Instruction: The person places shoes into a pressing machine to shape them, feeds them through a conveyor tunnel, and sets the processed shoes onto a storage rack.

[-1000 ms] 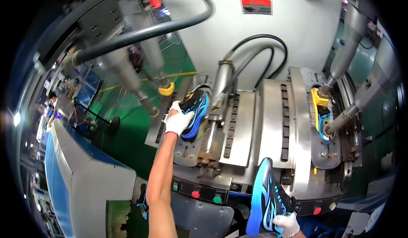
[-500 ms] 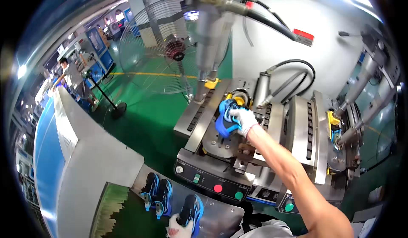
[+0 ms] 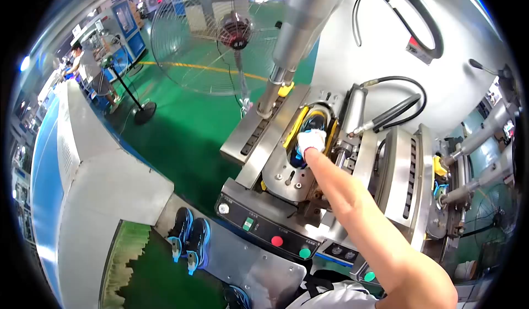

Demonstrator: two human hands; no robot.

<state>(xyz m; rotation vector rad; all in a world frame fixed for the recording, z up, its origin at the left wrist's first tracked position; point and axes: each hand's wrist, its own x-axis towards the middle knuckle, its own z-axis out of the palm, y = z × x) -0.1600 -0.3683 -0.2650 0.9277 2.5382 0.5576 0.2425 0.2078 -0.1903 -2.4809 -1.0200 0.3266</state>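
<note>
Just beyond the control panel (image 3: 263,233), a black-and-blue sneaker (image 3: 315,122) lies in the left pressing station, lengthwise between two yellow side pads (image 3: 295,127) above a bolted metal base plate (image 3: 284,179). The person's right hand (image 3: 312,140), in a white knit glove, is on top of it; the fingers are too bunched and blurred to tell whether they pinch the upper or simply press on it. The left hand is out of view.

Judging by how it lies, the sneaker's placing looks mostly done, though the hand is not yet off it. The steel ram (image 3: 268,108), beyond the panel and to its left, stands clear of the sneaker, so no pressing shows there.

On the near side of the panel, a metal shelf (image 3: 242,259) bears two similar sneakers (image 3: 197,243) side by side at its left end, out of any station. One more shoe (image 3: 237,297) is cut off at the bottom edge. Well to the panel's right, a second station (image 3: 439,165) also holds a blue-trimmed shoe (image 3: 439,189).
</note>
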